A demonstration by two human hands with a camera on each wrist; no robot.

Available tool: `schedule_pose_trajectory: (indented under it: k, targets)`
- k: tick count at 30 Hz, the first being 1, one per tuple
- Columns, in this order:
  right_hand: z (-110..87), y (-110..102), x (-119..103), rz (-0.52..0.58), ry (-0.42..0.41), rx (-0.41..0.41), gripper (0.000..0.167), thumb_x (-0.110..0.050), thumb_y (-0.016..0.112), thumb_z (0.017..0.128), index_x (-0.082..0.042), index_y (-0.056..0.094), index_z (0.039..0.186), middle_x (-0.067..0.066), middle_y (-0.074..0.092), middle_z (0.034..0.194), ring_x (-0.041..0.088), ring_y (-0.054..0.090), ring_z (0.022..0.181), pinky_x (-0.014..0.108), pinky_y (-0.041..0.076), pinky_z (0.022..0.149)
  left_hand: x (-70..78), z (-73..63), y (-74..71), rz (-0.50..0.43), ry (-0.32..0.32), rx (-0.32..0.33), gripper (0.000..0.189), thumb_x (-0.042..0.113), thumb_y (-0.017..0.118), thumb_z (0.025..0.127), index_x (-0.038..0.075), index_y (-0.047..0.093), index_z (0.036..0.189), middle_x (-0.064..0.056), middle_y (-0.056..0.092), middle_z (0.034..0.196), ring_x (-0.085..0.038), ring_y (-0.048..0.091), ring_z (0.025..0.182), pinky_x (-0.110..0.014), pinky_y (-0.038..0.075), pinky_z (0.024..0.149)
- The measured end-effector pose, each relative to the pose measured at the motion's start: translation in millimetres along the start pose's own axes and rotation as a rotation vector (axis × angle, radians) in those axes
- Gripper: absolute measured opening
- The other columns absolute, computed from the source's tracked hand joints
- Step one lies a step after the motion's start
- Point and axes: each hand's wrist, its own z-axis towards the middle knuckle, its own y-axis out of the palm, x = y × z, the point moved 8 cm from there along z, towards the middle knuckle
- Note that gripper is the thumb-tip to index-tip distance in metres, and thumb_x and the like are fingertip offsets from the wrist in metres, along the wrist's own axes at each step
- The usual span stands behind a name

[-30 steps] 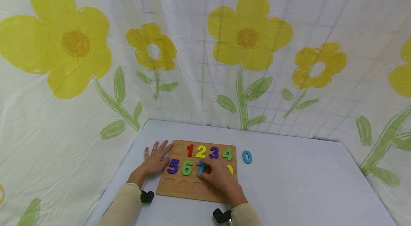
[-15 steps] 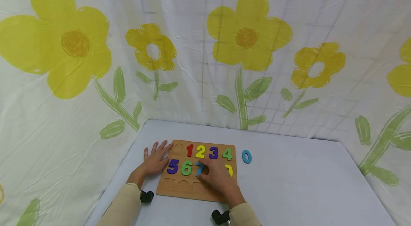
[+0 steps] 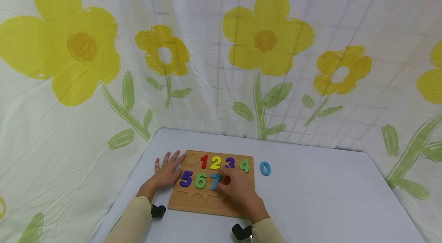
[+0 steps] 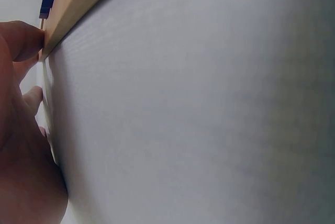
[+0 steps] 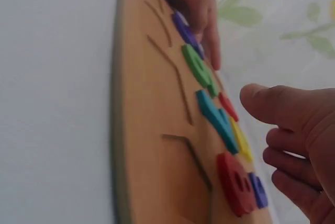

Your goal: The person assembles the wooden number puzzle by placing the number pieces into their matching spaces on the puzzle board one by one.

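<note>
A wooden number puzzle board [image 3: 207, 209] lies on the table. My left hand [image 3: 168, 174] has its fingers spread, and its fingertips touch the board's left edge. Above the board's right side hovers my right hand [image 3: 239, 187], holding nothing; thumb and fingers stand apart in the right wrist view. Nearest to it are the blue 7 [image 3: 215, 181] and the red 8 [image 5: 236, 185], both in the middle row. A purple 5 [image 3: 186, 179] and green 6 [image 3: 200, 180] sit left of them. The yellow 9 is hidden behind the right hand.
A blue 0 [image 3: 265, 168] lies on the white table [image 3: 328, 193] right of the board. The top row holds a red 1 [image 3: 204, 161], yellow 2 [image 3: 215, 163], purple 3 and green 4. Recesses show at top left and along the bottom. A flowered curtain hangs behind.
My right hand has let go of the blue 7 and shifted slightly right. The red 8 shows now, while the yellow 9 has become covered. My left hand stays put.
</note>
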Motion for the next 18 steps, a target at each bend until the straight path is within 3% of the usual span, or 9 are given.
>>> schedule_pose_trajectory:
  k: [3, 9, 14, 18]
  targets:
    - [-0.2, -10.0, 3.5, 0.029, 0.013, 0.001, 0.058, -0.034, 0.086, 0.097, -0.015, 0.070, 0.149, 0.005, 0.074, 0.145, 0.031, 0.067, 0.134, 0.053, 0.061, 0.106, 0.4, -0.7, -1.1, 0.004, -0.001, 0.007, 0.064, 0.018, 0.057, 0.109, 0.010, 0.040, 0.170, -0.026, 0.023, 0.180, -0.061, 0.004, 0.165, -0.085, -0.010, 0.122]
    - [-0.6, -36.0, 8.9, 0.145, 0.006, 0.046, 0.057, -0.035, 0.087, 0.095, -0.015, 0.072, 0.146, 0.011, 0.075, 0.143, 0.039, 0.067, 0.136, 0.060, 0.060, 0.105, -0.4, -1.0, -0.7, 0.009, -0.008, 0.006, 0.064, 0.018, 0.057, 0.109, 0.011, 0.039, 0.170, -0.025, 0.022, 0.180, -0.060, 0.002, 0.166, -0.084, -0.010, 0.123]
    - [-0.7, -59.0, 7.8, 0.205, -0.057, 0.089, 0.052, -0.037, 0.089, 0.093, -0.020, 0.076, 0.141, 0.008, 0.075, 0.143, 0.037, 0.068, 0.137, 0.063, 0.056, 0.109, -1.1, 0.1, 1.0, 0.009, -0.005, 0.001, 0.064, 0.019, 0.056, 0.109, 0.011, 0.039, 0.170, -0.025, 0.022, 0.181, -0.060, 0.003, 0.166, -0.084, -0.010, 0.122]
    - [-3.5, -75.3, 8.8, 0.237, -0.061, 0.088, 0.054, -0.037, 0.089, 0.093, -0.018, 0.075, 0.142, 0.004, 0.075, 0.144, 0.033, 0.067, 0.140, 0.062, 0.053, 0.114, -3.0, 0.3, 2.2, 0.008, -0.006, 0.001, 0.064, 0.020, 0.056, 0.110, 0.011, 0.038, 0.171, -0.025, 0.021, 0.181, -0.060, 0.002, 0.166, -0.084, -0.011, 0.122]
